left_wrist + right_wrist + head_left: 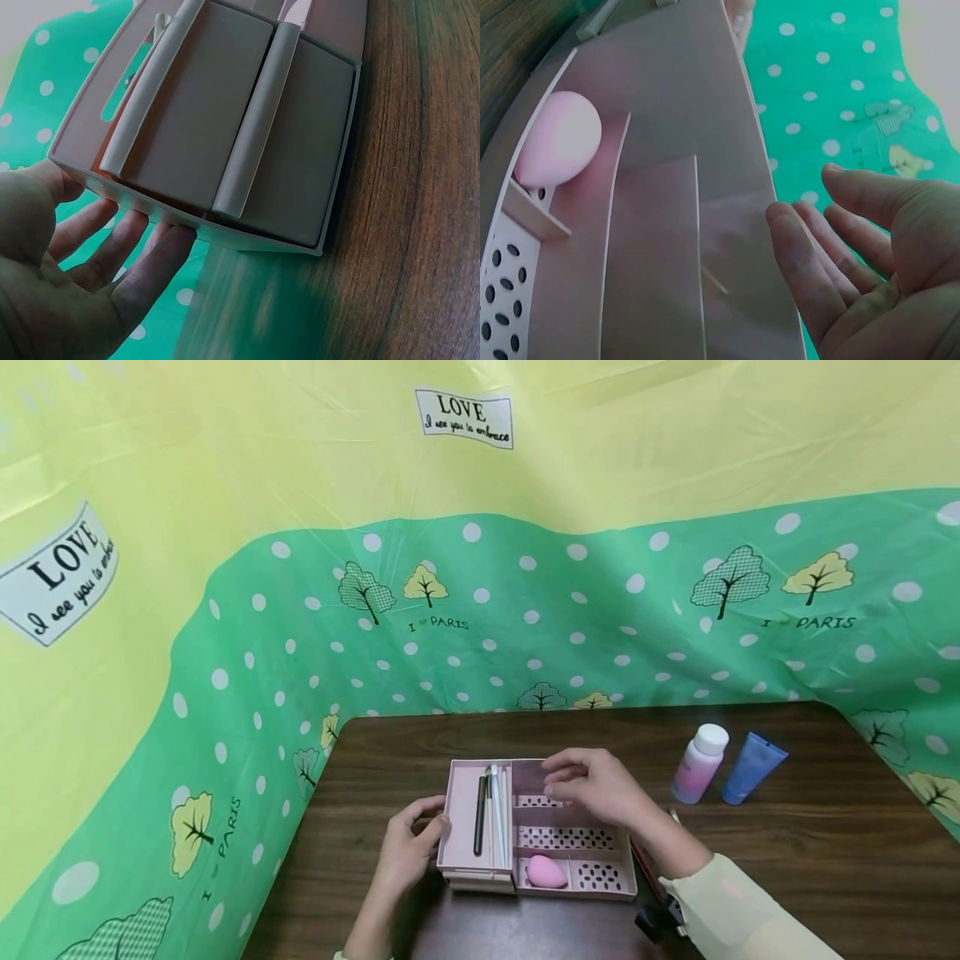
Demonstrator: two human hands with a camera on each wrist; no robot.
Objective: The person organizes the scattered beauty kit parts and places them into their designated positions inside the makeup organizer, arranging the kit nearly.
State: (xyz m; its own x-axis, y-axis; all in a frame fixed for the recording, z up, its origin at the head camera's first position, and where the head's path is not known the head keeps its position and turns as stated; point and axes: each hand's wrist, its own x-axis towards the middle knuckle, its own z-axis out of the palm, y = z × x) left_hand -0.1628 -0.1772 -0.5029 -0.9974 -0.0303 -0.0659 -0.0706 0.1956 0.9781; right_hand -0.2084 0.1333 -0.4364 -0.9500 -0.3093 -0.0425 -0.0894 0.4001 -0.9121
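Neither hand is clamped on anything: the left hand [405, 843] has its fingers spread, fingertips touching the side wall of the pink box [461, 802], and the right hand [600, 785] hangs over the box's upper right corner, fingers apart and lightly bent, holding nothing. Whether a right fingertip touches the rim, I cannot tell.

The box sits on the wooden table [382, 752], low in the centre of the frame. Several brushes [479, 818] lie in its left section; a pink sponge [546, 872] rests in the compartment at lower centre. The left wrist view shows two drawers [202, 112], both seemingly pushed in.

To do this well, the left fingertips should press only enough to steady the wall, since a harder push could slide the light-looking box. The right fingers are best lowered straight between the thin dividers [660, 240], clear of their edges. The bottle [696, 770] and blue tube [752, 768], right of the frame's centre, stand near the right forearm, so that elbow should swing little.
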